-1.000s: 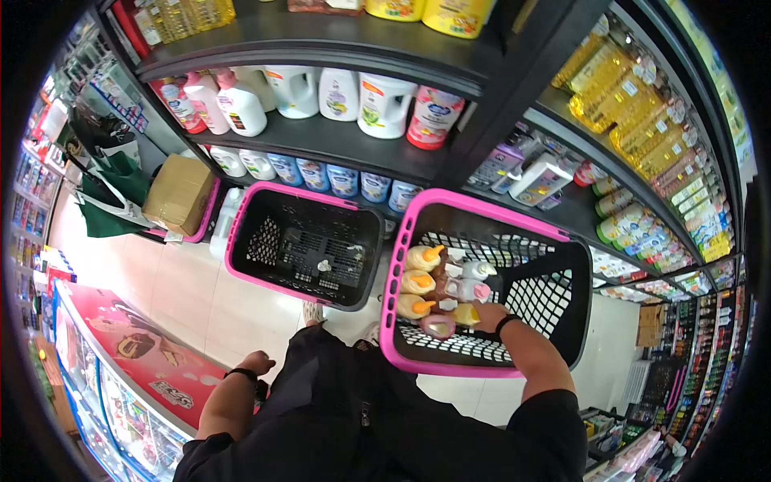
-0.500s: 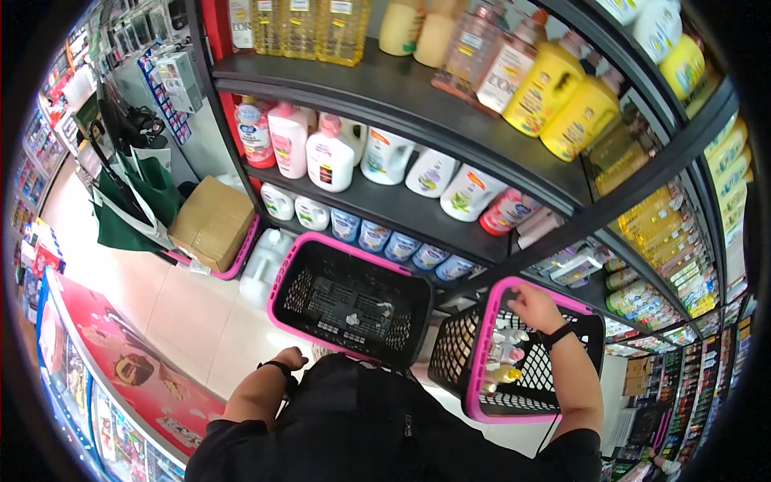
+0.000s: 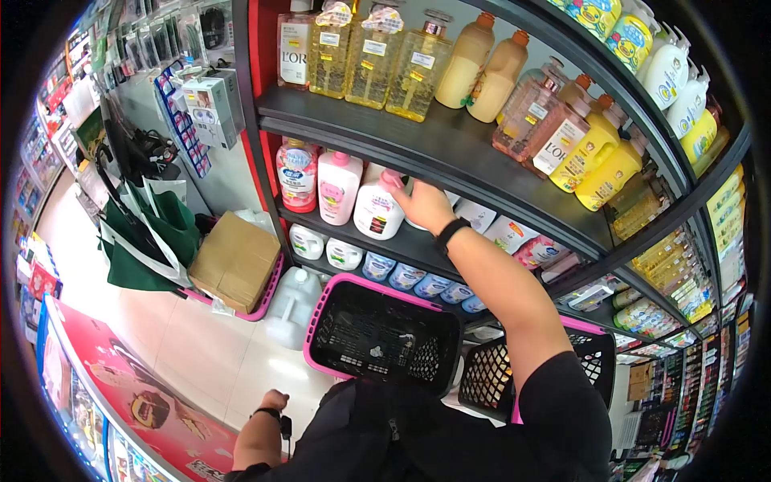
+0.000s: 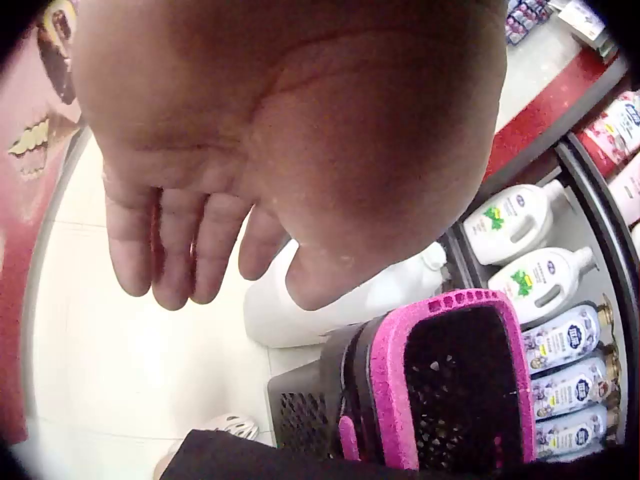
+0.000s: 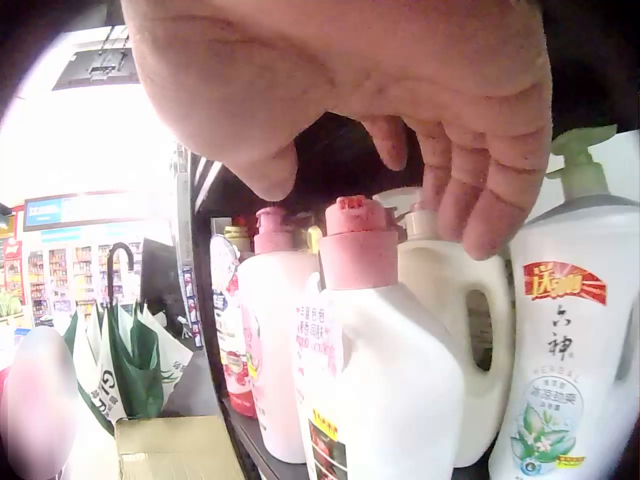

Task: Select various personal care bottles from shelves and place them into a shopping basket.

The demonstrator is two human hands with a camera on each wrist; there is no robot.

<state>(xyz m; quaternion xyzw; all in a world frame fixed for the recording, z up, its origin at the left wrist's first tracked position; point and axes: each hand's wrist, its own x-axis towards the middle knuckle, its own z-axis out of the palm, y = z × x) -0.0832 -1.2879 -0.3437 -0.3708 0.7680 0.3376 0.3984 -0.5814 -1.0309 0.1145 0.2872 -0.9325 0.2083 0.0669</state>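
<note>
My right hand (image 3: 426,206) reaches onto the middle shelf beside a white bottle with a pink cap (image 3: 377,213). In the right wrist view its thumb and fingers hang apart above that bottle's pink cap (image 5: 360,245), gripping nothing. A pink-capped pale pink bottle (image 5: 275,350) stands to one side. Behind are a cream jug with a handle (image 5: 470,340) and a white pump bottle with a green top (image 5: 575,330). My left hand (image 3: 274,401) hangs low near my body. Its palm and relaxed fingers show in the left wrist view, holding nothing.
A black basket with a pink rim (image 3: 325,321) stands on the floor before the shelves, another basket (image 3: 486,373) to its right. A large white jug (image 3: 293,309) and a cardboard box (image 3: 234,261) are left. The upper shelf edge (image 3: 401,153) runs above my right hand.
My right hand has left the right-hand basket, where it was among the bottles, and moved up and left to the middle shelf. The head view has shifted up toward the shelves.
</note>
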